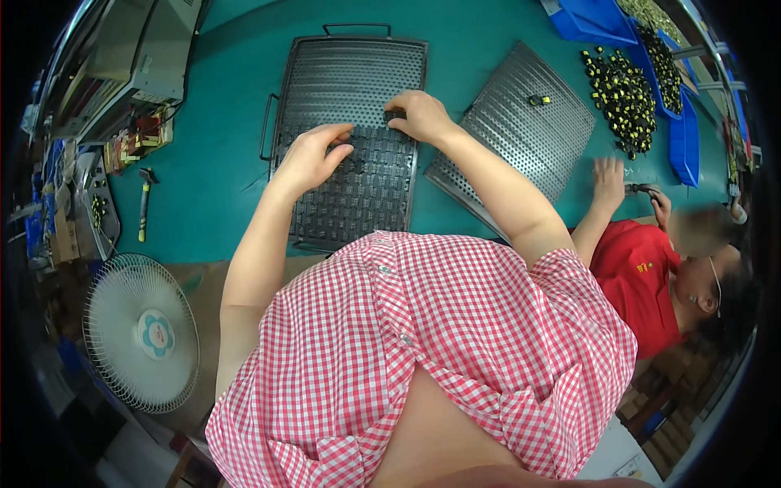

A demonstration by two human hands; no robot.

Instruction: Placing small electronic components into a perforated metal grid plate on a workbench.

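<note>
A dark metal tray [348,69] with a perforated surface lies in front of me, its nearer half covered with rows of small black block-like parts [350,191]. Over the left side of those rows is my left hand [311,159], thumb and fingers apart, with nothing visible between them. My right hand [421,119] is at the tray's right edge, its thumb and fingers closed around a small black part [394,116]. The fingers partly cover that part.
A second perforated plate [529,134] lies at right with a few yellow-and-black pieces [539,100]. Beyond are a pile of such pieces [622,102] and blue bins [684,146]. A co-worker in red [634,276] sits at right. A hammer [145,203] and fan [142,333] are at left.
</note>
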